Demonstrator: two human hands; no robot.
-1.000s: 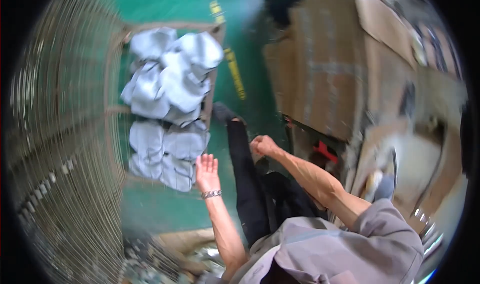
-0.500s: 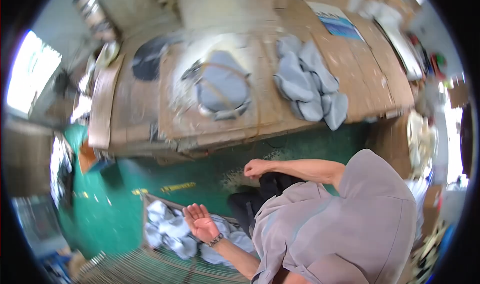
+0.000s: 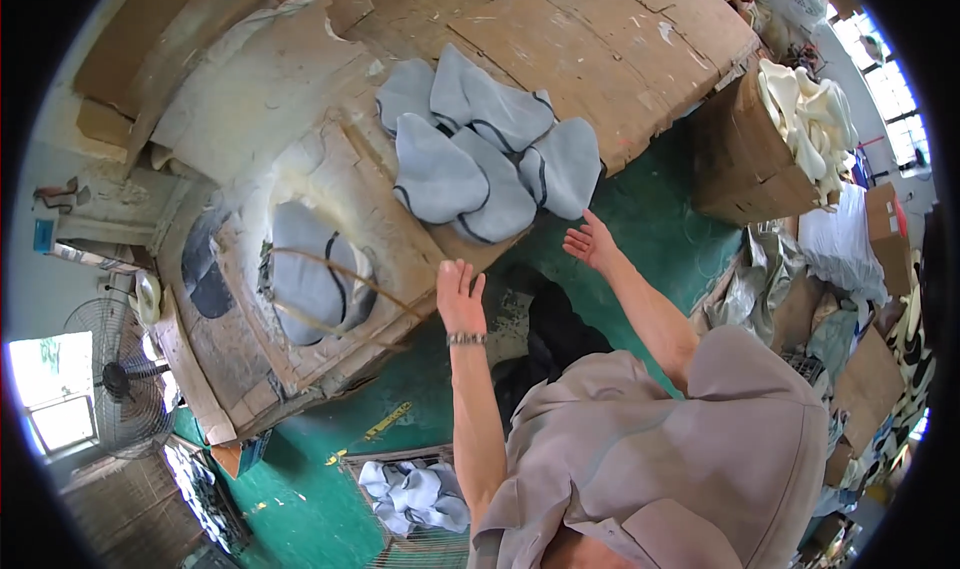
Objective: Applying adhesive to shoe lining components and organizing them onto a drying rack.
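Observation:
At the edge of a cardboard-covered table (image 3: 640, 49), several grey, curved fabric-like pieces (image 3: 560, 164) with dark edge bands lie in an overlapping pile. My left hand (image 3: 461, 297), with a bracelet or watch at the wrist, is just in front of the table edge, fingers extended and nothing held. Close to the pile's right-hand piece, my right hand (image 3: 592, 242) hangs over the floor with its fingers apart. Whether its fingertips touch that piece is hard to tell. Further left, another grey piece (image 3: 305, 259) with a dark band sits on a pale, crusted patch of the table, beside thin brown strips.
A wire basket (image 3: 350, 464) of similar grey pieces stands on the green floor (image 3: 300, 504) behind my left arm. At right is a cardboard box (image 3: 740, 144) of cream-coloured pieces. A fan (image 3: 115, 379) stands at far left, beyond the table's end.
My view has swung to the right, toward the grey pile. Both hands have come up and forward to the table edge; my right hand has gone from curled to open. The left stays open.

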